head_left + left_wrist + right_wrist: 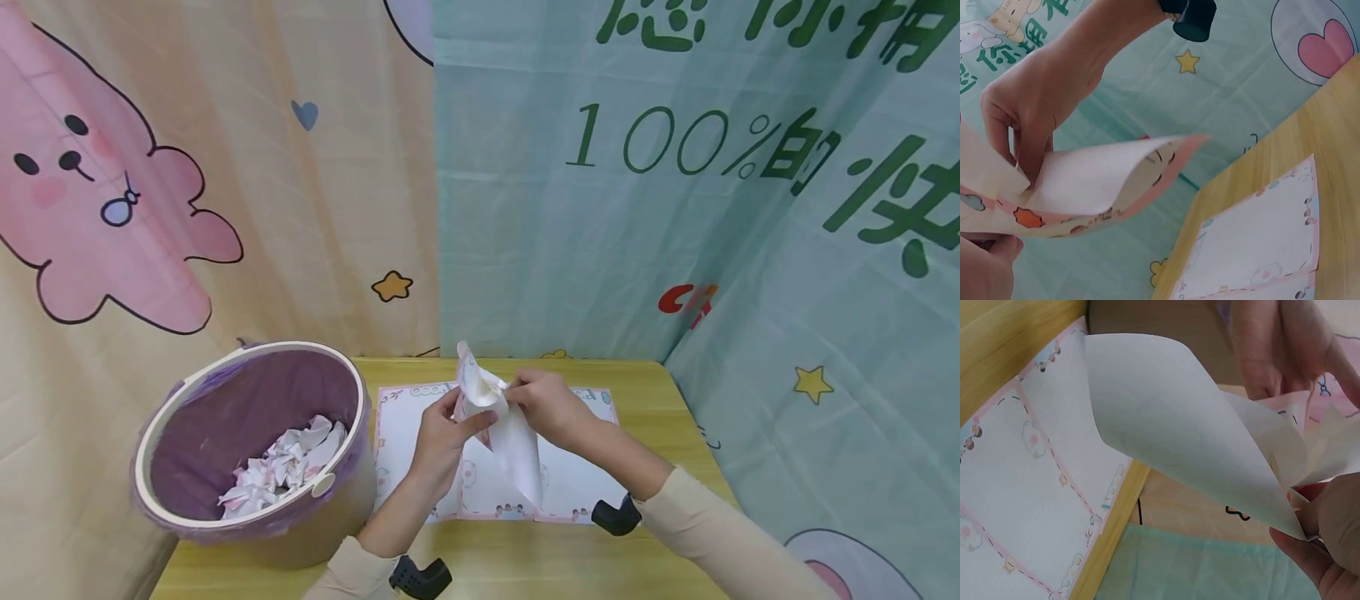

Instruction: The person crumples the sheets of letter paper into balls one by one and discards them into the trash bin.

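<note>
Between both hands, raised above the table, is a sheet of decorated paper [517,450] with a pink printed border, curled and partly creased. My left hand [442,437] grips its left side, thumb across the front. The right hand [551,407] pinches the sheet near its upper middle, where it bunches up. In the right wrist view the white back of the paper [1160,419] bends into a wide curve from the right fingertips [1304,550]. The left wrist view shows the printed border [1079,222] along its lower edge, with the right hand [1035,100] above.
Several flat sheets [408,425] with the same border lie side by side on the wooden table [465,567]. At the left stands a bin [322,517] with a purple liner [217,417], holding crumpled paper [288,462]. Printed curtains [540,250] hang behind and at the right.
</note>
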`<action>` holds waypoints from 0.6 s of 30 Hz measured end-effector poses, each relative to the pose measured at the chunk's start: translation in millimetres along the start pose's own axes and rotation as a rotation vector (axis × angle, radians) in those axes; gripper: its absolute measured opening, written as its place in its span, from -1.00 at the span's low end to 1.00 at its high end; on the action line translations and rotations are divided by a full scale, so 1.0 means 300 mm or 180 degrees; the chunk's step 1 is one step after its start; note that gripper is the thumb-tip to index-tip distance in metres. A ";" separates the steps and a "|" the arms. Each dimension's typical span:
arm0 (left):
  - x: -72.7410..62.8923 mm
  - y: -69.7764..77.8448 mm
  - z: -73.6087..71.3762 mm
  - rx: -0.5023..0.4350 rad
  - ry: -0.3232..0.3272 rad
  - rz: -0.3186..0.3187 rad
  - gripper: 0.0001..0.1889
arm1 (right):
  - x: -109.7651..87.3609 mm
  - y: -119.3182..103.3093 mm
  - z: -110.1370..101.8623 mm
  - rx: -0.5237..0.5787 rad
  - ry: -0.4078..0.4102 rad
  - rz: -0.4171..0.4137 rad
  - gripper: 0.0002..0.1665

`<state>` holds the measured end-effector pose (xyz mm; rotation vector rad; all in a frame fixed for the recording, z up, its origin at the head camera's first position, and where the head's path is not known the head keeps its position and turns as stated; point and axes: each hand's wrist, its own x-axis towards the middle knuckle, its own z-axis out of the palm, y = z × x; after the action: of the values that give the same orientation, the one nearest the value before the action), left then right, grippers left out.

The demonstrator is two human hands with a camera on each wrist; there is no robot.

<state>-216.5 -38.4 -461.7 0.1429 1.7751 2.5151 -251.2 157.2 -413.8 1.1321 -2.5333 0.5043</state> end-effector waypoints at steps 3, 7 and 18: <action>0.002 0.002 0.015 -0.0003 0.0262 0.0066 -0.36 | 0.001 -0.022 -0.001 -0.0227 -0.0031 -0.0145 -0.81; 0.011 0.006 0.028 0.0038 0.0578 0.0063 -0.40 | 0.002 -0.027 0.003 -0.0245 0.0059 -0.0263 -0.78; 0.049 -0.003 0.009 -0.0103 0.0761 0.0269 -0.76 | 0.002 -0.005 0.014 0.0758 0.0316 0.0055 -0.72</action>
<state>-230.7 -34.2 -461.0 -0.0909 1.8440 2.7194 -251.1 154.1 -417.1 1.1339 -2.4477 0.8635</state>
